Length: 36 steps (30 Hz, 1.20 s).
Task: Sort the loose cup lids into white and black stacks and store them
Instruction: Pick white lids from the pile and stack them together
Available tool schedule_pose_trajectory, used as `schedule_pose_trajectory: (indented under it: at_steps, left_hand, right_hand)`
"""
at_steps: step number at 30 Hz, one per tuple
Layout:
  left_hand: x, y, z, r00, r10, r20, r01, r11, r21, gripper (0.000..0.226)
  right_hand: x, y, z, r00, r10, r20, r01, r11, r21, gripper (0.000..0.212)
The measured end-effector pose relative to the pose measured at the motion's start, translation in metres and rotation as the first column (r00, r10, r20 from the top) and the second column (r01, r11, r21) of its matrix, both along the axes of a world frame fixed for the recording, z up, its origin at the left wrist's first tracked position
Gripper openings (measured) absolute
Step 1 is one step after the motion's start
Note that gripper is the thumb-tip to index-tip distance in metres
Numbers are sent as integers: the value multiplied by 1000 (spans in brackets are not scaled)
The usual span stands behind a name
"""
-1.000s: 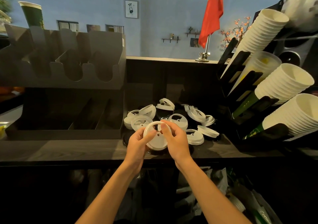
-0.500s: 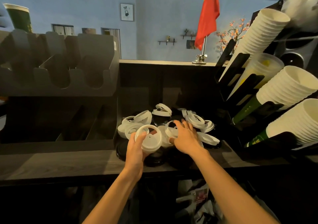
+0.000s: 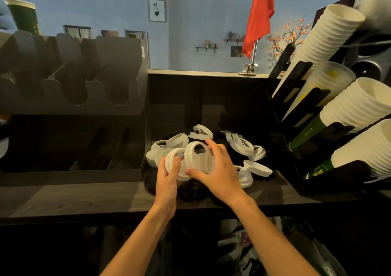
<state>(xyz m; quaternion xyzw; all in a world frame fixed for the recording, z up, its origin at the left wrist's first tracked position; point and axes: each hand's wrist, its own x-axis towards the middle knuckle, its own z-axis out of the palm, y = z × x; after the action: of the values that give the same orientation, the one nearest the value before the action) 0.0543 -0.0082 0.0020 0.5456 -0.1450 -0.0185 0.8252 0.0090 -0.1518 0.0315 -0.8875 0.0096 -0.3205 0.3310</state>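
Cup lids [image 3: 243, 146], white and black mixed, lie in a loose heap on the dark worktop [image 3: 84, 197], near its middle. We see the left hand [image 3: 167, 178] gripping a white lid [image 3: 171, 154] at the heap's near edge, thumb across its top. The right hand [image 3: 218, 169] holds a second white lid [image 3: 196, 159] tilted just beside it, fingers [image 3: 213, 146] curled over the rim. Black lids [image 3: 190, 189] lie beneath the hands. Stacked paper cups [image 3: 355, 104] lean at right; a dark rack [image 3: 74, 106] stands at left.

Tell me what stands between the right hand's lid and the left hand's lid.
Nothing visible. The right hand holds the right lid beside the left lid, gripped by the left hand, above the loose pile.
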Motion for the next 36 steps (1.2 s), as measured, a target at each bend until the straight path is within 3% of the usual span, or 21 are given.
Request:
schedule_pose_trajectory:
  at_steps: [3,13,27,33,36]
  left_hand:
    - [-4,2,2,1000,-28,-1,28,999,-37,44]
    - [-3,8,-2,998,-49,-40,46,996,-71,68]
    - [-1,11,-2,990,-110,-85,98,986,-134,58]
    - [-3,15,1,984,-163,-64,155,980,-122,60]
    - [-4,14,2,982,-170,-79,160,980,-118,55]
  right_hand:
    - [-1,13,-4,999,43,-24,-43,999,-27,94]
    - [3,34,-8,999,21,34,-15,985,-174,82]
    - [-6,36,1,991,106,-79,-115,985,-128,82]
    - [-6,32,5,978,148,-145,-180,955,-235,83]
    - [-6,31,4,983,132,-128,-155,969,-191,82]
